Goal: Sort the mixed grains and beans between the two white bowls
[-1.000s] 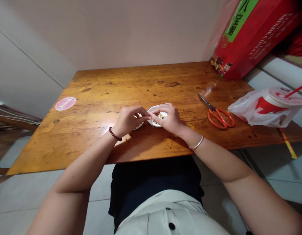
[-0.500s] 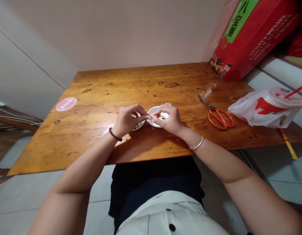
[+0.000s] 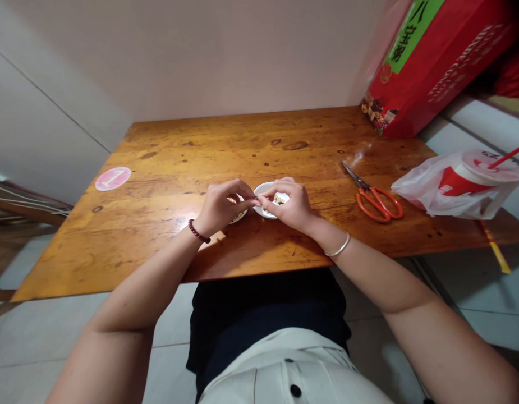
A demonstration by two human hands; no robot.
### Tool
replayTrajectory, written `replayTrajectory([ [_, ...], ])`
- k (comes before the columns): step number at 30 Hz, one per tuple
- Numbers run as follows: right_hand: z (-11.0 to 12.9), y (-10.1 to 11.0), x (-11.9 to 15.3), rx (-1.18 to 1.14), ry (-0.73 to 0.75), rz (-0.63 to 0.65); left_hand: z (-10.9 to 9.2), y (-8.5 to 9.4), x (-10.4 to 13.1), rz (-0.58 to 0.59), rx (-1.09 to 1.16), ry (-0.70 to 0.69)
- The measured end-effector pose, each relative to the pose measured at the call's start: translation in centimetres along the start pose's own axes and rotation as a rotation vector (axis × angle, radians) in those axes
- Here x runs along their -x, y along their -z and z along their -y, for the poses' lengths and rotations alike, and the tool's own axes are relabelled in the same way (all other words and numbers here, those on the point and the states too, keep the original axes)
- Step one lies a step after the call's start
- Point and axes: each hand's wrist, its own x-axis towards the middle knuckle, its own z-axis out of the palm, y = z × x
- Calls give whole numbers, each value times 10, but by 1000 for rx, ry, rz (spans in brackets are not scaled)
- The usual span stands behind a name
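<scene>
Hands meet above two small white dishes near the front edge of a wooden table (image 3: 170, 168). The left hand (image 3: 219, 206) and right hand (image 3: 290, 205) press their fingertips together, pinching something too small to make out, probably held close for fine work. The left dish (image 3: 239, 215) sits mostly hidden under the left hand; the right dish (image 3: 267, 193), holding small beads or seeds, lies just beside it. Right of the dishes lie orange scissors (image 3: 375, 199), then a bagged cup (image 3: 461, 185). Left of them is a pink sticker (image 3: 112, 178). Behind the scissors leans a red box (image 3: 431, 62).
</scene>
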Motion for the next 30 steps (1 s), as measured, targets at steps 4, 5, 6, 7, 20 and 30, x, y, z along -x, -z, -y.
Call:
replayTrajectory([
  [4, 1, 1, 0, -2, -7, -30, -3, 0, -1, 5, 1, -3],
  [5, 2, 1, 0, -7, -1, -36, -3, 0, -1, 3, 0, -6],
  [6, 2, 1, 0, -10, 3, -36, -4, 0, -1, -1, 0, -10],
  [7, 2, 2, 0, -10, 4, -30, -4, 0, -1, -8, 1, -16],
  [20, 2, 1, 1, -30, 17, -20, -2, 0, 0, -37, 17, -59],
  [30, -2, -1, 0, -14, 30, -17, -2, -1, 0, -24, 31, -53],
])
